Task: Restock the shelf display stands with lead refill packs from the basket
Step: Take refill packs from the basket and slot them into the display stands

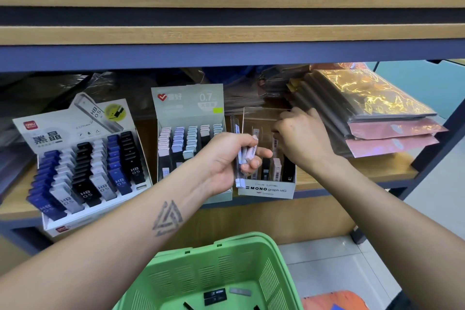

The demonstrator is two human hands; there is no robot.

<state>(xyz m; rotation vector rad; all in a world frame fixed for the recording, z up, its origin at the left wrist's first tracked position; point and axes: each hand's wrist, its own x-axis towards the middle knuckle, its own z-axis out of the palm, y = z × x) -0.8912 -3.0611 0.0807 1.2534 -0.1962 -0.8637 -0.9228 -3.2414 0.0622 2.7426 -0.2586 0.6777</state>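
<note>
Below both hands, the green basket (254,262) holds a few packs. Left hand (226,161) clutches spare lead refill packs (247,152), ready to feed; beyond it, right hand (302,138) reaches into the MONO stand (266,190), fingers curled, hold unclear.

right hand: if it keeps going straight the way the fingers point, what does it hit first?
Likely the clear back wall of the MONO graph stand; the right hand points up-left at its top edge and may already touch it. Depth unclear.

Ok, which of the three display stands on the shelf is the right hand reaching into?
The small white MONO graph MG stand with the clear back panel, rightmost of the three. The right hand is inside it; the other two stands go untouched.
</note>
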